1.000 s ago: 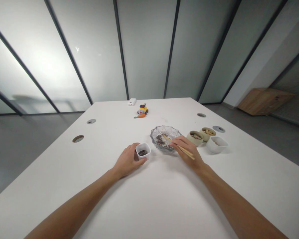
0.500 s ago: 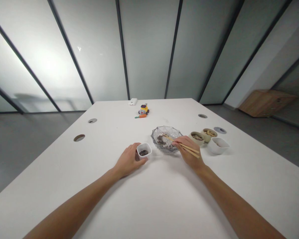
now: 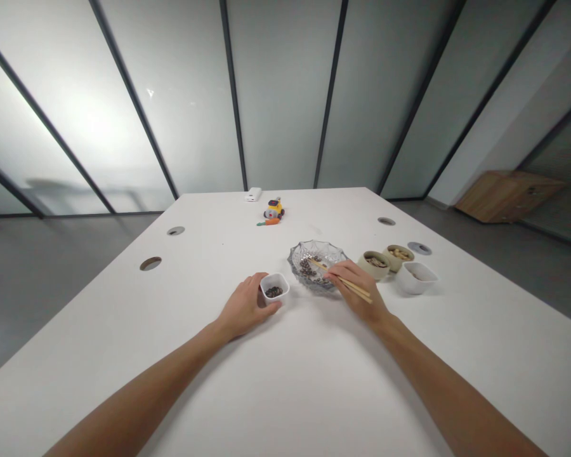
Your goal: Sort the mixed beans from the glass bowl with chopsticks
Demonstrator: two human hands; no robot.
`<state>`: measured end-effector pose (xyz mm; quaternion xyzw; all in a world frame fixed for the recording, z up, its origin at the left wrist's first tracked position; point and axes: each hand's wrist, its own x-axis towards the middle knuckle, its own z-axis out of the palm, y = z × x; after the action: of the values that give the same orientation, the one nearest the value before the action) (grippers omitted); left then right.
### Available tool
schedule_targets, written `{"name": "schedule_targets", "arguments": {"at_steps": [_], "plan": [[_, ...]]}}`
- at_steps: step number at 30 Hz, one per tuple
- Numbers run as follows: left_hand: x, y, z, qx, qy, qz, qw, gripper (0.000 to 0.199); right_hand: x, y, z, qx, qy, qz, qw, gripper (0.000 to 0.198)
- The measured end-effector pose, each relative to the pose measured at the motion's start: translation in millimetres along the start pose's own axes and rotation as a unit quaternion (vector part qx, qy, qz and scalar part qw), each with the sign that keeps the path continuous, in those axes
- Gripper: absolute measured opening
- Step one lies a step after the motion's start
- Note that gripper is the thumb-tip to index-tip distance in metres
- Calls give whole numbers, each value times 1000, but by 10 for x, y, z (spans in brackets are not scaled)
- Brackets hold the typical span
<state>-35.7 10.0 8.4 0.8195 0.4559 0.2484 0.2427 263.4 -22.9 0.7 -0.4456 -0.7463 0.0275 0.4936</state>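
My left hand (image 3: 247, 306) is curled around a small white square bowl (image 3: 282, 298) that stands on the table and has dark seeds or beans (image 3: 273, 291) at its bottom. A pair of wooden chopsticks (image 3: 354, 289) is gripped in my right hand (image 3: 356, 289). Their tips reach down into a clear glass bowl (image 3: 292, 270), among small dark brown pieces (image 3: 307, 266) lying mostly on its left side. Whether the tips pinch a piece is too small to tell.
On the right stand two pale green cups (image 3: 374, 271) with dried contents and a white square bowl (image 3: 413, 284). Farther back on the white table (image 3: 209, 381) are a yellow toy vehicle (image 3: 274, 208), a toy carrot (image 3: 269, 223) and a white box (image 3: 254, 195). Round holes (image 3: 151, 263) pierce the tabletop.
My right hand and the chopsticks have shifted slightly left, with the chopstick tips now a little farther left in the glass bowl. My left hand stays on the white bowl.
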Motion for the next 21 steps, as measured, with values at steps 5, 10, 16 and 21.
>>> {"name": "schedule_targets", "arguments": {"at_steps": [5, 10, 16, 21], "plan": [[3, -4, -5, 4, -5, 4, 1000, 46, 6, -5, 7, 0, 20, -7, 1000, 14], [2, -8, 0, 6, 0, 0, 1000, 47, 13, -11, 17, 9, 27, 7, 1000, 16], [1, -26, 9, 7, 0, 3, 1000, 47, 8, -12, 16, 0, 26, 20, 999, 20], [-2, -16, 4, 9, -3, -1, 1000, 47, -6, 11, 19, -5, 24, 21, 999, 18]]}}
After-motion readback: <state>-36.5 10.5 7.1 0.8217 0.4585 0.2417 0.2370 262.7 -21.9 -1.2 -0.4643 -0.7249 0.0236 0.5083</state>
